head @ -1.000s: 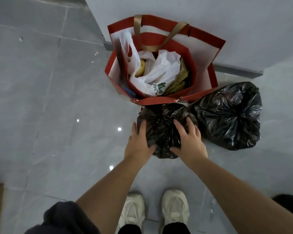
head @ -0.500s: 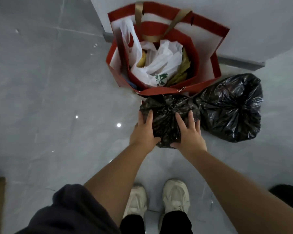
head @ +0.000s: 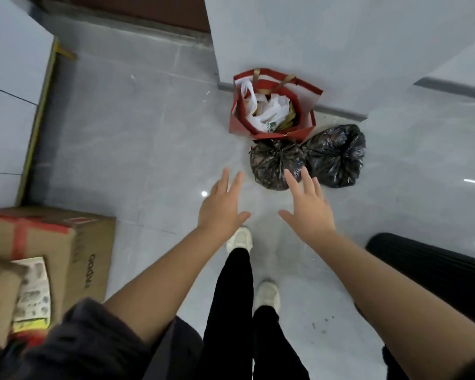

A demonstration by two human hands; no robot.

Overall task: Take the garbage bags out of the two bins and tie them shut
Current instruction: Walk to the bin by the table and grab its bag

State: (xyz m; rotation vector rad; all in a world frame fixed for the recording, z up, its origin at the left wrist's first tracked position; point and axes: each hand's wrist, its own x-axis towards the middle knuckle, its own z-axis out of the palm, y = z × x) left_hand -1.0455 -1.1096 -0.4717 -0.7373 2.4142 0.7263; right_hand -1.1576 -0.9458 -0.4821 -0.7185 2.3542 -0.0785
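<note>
Grey floor tiles (head: 121, 149) carry 2 gathered, glossy black garbage bags (head: 276, 163); left hand (head: 221, 207), right hand (head: 309, 209) splayed, empty.

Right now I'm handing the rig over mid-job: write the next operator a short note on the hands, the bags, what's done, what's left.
Left hand: open, fingers spread, holding nothing.
Right hand: open, also empty, held out near the bags.
The smaller black bag and larger black bag sit side by side on the floor, in front of the red shopping bag by the wall.
Done: both bags are out and look gathered shut at the top.
Left: probably only checking that the knots hold.
</note>
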